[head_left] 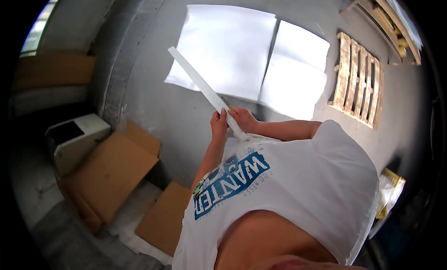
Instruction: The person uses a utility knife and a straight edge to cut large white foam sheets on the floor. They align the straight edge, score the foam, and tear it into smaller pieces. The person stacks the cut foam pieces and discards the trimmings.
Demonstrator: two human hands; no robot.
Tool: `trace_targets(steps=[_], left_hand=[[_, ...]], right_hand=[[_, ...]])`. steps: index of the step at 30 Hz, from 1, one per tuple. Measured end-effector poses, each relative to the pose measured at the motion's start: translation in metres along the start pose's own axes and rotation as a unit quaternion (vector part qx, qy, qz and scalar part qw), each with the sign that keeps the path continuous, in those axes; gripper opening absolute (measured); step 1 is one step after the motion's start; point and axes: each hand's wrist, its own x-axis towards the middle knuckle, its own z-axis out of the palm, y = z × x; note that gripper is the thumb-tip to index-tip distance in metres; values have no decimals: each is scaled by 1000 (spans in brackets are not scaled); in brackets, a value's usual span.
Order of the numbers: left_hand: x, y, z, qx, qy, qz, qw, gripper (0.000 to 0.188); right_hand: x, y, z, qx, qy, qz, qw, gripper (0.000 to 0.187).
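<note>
The long, narrow, flat white strip is held up in front of the person's body, slanting over the grey floor. Its far end reaches out over the left side of a large white sheet; its near end comes back to the shirt. The left hand is closed on the strip's left edge near the body, thumb along it. Just beside it, the right hand is curled around a slim yellow-and-dark tool, which lies close along the strip's right edge; whether its tip touches, I can't tell.

Beyond the hands, the large white sheet lies flat on the floor, with a smaller, creased white sheet to its right, a narrow dark gap between them. Farther right sits a slatted wooden pallet, and past it a pale wooden frame near the floor's far right corner. Towards the floor's left edge are a brown cardboard box with spread flaps and a white boxy cabinet with a dark front. The person wears a white T-shirt with a blue print.
</note>
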Motion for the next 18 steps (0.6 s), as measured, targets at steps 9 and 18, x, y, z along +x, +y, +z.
trace_targets(steps=[9, 18], left_hand=[[192, 66, -92, 62, -120, -94, 986, 21], [325, 83, -137, 268, -256, -115, 921, 21]], right_hand=[[104, 13, 23, 103, 346, 173, 917, 27], [120, 20, 90, 243, 413, 341, 809, 22]])
